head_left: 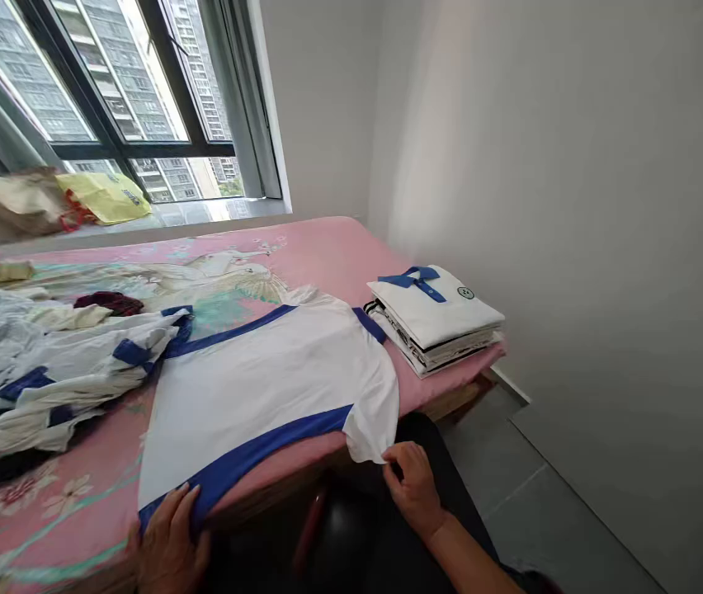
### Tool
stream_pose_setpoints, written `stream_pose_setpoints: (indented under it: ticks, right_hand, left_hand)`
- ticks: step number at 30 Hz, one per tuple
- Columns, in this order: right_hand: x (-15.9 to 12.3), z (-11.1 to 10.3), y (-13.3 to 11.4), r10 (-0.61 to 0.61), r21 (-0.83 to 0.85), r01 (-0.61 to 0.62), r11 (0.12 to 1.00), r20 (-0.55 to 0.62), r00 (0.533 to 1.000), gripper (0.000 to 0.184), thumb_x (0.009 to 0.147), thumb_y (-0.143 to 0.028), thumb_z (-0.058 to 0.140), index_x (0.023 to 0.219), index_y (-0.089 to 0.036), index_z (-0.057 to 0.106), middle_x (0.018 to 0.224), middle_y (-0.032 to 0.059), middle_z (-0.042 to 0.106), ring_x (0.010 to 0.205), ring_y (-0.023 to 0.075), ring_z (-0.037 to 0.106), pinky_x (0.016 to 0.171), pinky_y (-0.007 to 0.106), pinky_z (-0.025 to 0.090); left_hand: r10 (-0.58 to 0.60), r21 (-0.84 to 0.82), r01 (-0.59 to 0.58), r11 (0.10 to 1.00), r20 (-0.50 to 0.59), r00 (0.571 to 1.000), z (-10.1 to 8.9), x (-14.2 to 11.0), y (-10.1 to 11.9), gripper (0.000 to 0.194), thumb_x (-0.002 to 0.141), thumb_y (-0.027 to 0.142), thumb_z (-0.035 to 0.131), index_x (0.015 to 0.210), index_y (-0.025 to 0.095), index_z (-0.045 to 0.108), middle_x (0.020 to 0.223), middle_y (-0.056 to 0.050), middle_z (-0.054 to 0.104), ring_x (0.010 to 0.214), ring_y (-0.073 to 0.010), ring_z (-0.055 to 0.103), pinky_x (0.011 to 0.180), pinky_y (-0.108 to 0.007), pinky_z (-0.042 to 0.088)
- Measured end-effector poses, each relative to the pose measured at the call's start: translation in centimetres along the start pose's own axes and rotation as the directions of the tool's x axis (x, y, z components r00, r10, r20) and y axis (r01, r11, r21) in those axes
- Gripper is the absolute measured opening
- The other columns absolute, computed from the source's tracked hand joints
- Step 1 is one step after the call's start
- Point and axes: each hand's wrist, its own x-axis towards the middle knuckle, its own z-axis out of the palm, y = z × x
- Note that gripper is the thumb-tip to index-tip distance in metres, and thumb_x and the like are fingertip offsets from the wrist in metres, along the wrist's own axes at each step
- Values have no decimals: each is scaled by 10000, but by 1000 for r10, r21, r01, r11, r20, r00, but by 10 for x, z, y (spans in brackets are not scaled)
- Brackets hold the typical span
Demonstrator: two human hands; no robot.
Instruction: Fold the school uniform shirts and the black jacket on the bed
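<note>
A white T-shirt with blue side panels (265,371) lies spread on the bed, its neck end toward the far right and its bottom hem toward me. My left hand (169,540) rests with fingers stretched out on the blue corner of the hem, at the bed's near edge. At the lower right, my right hand (414,488) pinches the edge of the near sleeve, which hangs over the side of the bed. Beyond the shirt's far sleeve sits a stack of folded shirts (438,318), the top one white with a blue collar.
A heap of rumpled white and blue clothes (79,363) covers the bed's left side. The pink flowered sheet (327,247) reaches the wall. Bags, one a yellow bag (107,196), lie on the window sill. A dark seat (345,528) is below me.
</note>
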Motion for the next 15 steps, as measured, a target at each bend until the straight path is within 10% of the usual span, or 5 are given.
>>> stream_pose_setpoints:
  ticks: [8, 15]
  right_hand:
    - [12, -2, -6, 23, 53, -18, 998, -88, 996, 163, 815, -81, 462, 915, -202, 509, 819, 28, 529, 794, 172, 504, 732, 332, 411]
    - [-3, -7, 7, 134, 154, -156, 976, 141, 981, 168, 776, -96, 447, 856, -206, 545, 819, 28, 535, 801, 171, 529, 731, 311, 433]
  left_hand:
    - [-31, -5, 31, 999, 13, 999, -11, 2, 8, 661, 795, 260, 447, 1412, 217, 217, 1305, -166, 426, 1211, -347, 403, 1050, -591, 154]
    - [-15, -49, 14, 999, -19, 1000, -5, -1, 2, 647, 783, 251, 459, 1399, 220, 264, 1314, -155, 434, 1233, -334, 390, 1058, -579, 146]
